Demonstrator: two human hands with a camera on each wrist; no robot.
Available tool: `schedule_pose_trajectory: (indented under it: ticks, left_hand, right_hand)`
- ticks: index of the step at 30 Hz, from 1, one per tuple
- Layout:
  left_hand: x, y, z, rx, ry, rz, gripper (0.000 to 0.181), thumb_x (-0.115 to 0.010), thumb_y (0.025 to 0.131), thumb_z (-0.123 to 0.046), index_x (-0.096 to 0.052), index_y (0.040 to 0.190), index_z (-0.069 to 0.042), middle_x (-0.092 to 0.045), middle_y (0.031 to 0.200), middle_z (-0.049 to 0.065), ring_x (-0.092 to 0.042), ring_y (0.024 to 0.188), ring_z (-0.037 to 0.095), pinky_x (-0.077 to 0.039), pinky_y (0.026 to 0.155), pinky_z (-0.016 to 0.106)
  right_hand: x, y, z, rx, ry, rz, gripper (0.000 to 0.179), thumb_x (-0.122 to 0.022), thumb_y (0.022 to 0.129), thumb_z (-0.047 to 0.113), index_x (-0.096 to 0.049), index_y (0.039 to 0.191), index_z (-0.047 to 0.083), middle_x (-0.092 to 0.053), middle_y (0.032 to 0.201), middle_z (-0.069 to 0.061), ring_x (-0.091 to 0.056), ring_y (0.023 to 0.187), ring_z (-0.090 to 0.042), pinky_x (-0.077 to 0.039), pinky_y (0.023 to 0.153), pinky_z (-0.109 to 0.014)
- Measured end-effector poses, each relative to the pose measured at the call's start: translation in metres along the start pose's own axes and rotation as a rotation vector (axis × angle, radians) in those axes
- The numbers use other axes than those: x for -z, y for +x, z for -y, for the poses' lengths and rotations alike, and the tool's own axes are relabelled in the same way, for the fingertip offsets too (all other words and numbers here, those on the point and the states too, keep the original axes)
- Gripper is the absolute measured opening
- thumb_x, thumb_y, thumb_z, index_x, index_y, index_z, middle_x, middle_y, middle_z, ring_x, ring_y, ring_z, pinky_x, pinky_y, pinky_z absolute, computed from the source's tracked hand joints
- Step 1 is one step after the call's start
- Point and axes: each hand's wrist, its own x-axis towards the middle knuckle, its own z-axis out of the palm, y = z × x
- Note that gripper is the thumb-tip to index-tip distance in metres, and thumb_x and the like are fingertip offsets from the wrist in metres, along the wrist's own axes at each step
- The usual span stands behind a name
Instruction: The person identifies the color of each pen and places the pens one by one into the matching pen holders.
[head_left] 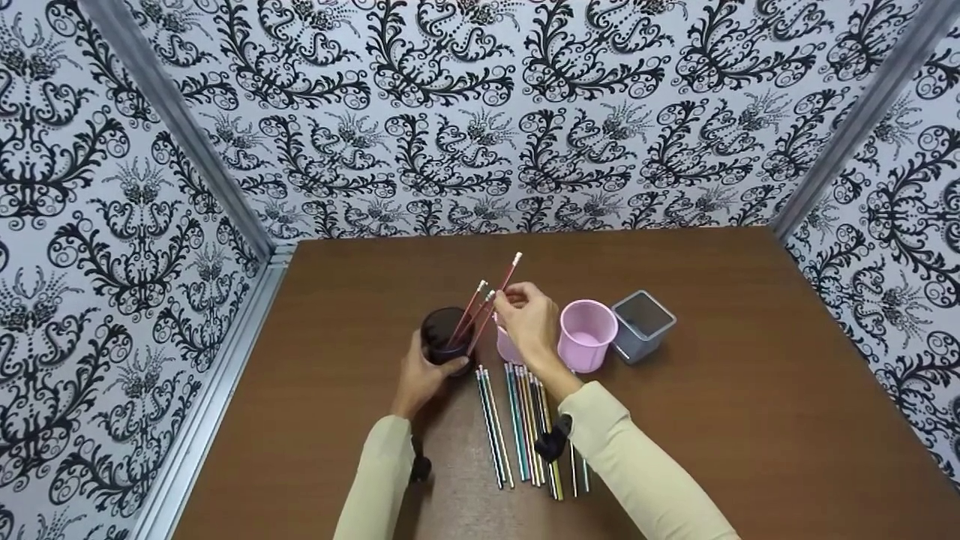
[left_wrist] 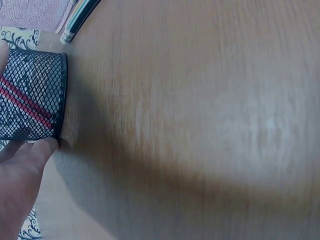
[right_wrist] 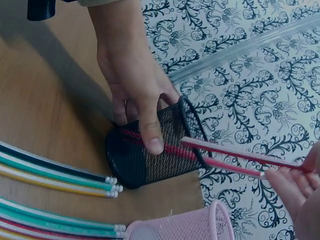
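Observation:
A black mesh pencil cup point(head_left: 437, 324) stands on the table, gripped around its side by my left hand point(head_left: 420, 376), thumb near its front. Two red pencils lean inside the cup, their lower parts point(left_wrist: 27, 107) showing through the mesh in the left wrist view. My right hand point(head_left: 530, 321) is up and to the right of the cup, pinching another red pencil point(right_wrist: 235, 154) near its white-tipped end. In the right wrist view the held pencil's other end is by the cup's rim; whether it is inside or in front, I cannot tell.
A pink mesh cup point(head_left: 587, 352) and a grey square mesh holder point(head_left: 640, 346) stand on the right. Another pink cup point(head_left: 508, 349) is partly hidden by my right hand. Several striped pencils point(head_left: 517, 427) lie in rows in front. Patterned walls point(head_left: 480, 150) enclose the table.

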Motion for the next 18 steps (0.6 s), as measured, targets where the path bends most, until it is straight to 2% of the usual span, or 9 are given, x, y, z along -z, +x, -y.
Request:
schedule_pose_trajectory:
  ticks: [4, 7, 11, 14, 18]
  left_hand:
    - [0.001, 0.000, -0.001, 0.014, -0.005, 0.019, 0.091, -0.089, 0.075, -0.024, -0.036, 0.148, -0.014, -0.058, 0.141, 0.018, -0.058, 0.128, 0.029, -0.049, 0.103, 0.045]
    - [0.001, -0.001, -0.001, 0.020, -0.002, 0.027, 0.090, -0.089, 0.075, -0.025, -0.036, 0.148, -0.014, -0.058, 0.141, 0.018, -0.059, 0.126, 0.029, -0.051, 0.100, 0.045]
    - [0.001, -0.001, -0.001, 0.020, 0.015, 0.019, 0.091, -0.089, 0.075, -0.027, -0.037, 0.148, -0.014, -0.057, 0.142, 0.018, -0.058, 0.127, 0.029, -0.050, 0.102, 0.046]
    - [0.002, 0.000, -0.001, 0.021, 0.019, 0.011, 0.091, -0.089, 0.074, -0.028, -0.037, 0.148, -0.014, -0.055, 0.145, 0.018, -0.057, 0.130, 0.030, -0.048, 0.105, 0.048]
    - [0.001, 0.000, -0.001, 0.021, 0.014, 0.006, 0.092, -0.089, 0.074, -0.027, -0.037, 0.148, -0.013, -0.055, 0.144, 0.018, -0.056, 0.130, 0.030, -0.048, 0.106, 0.048]
  right_hand:
    - [0.000, 0.001, 0.000, -0.006, 0.081, 0.022, 0.013, -0.072, 0.087, 0.017, -0.073, 0.091, 0.004, -0.077, 0.085, -0.010, -0.074, 0.074, -0.018, -0.054, 0.062, -0.019]
    - [-0.001, 0.001, 0.001, -0.035, 0.129, 0.029, 0.014, -0.071, 0.088, 0.016, -0.072, 0.093, 0.003, -0.077, 0.086, -0.012, -0.074, 0.071, -0.020, -0.053, 0.057, -0.017]
    - [-0.005, 0.001, 0.002, -0.060, 0.199, 0.046, 0.014, -0.070, 0.089, 0.011, -0.070, 0.094, -0.002, -0.076, 0.087, -0.017, -0.073, 0.066, -0.027, -0.057, 0.055, -0.026]
    - [-0.009, 0.000, 0.001, -0.066, 0.223, 0.070, 0.013, -0.070, 0.089, 0.007, -0.070, 0.095, -0.004, -0.075, 0.088, -0.020, -0.073, 0.064, -0.025, -0.059, 0.056, -0.029]
    - [-0.014, -0.003, -0.004, -0.071, 0.191, 0.097, 0.011, -0.071, 0.088, 0.005, -0.072, 0.093, -0.005, -0.075, 0.084, -0.021, -0.071, 0.062, -0.017, -0.057, 0.053, -0.024]
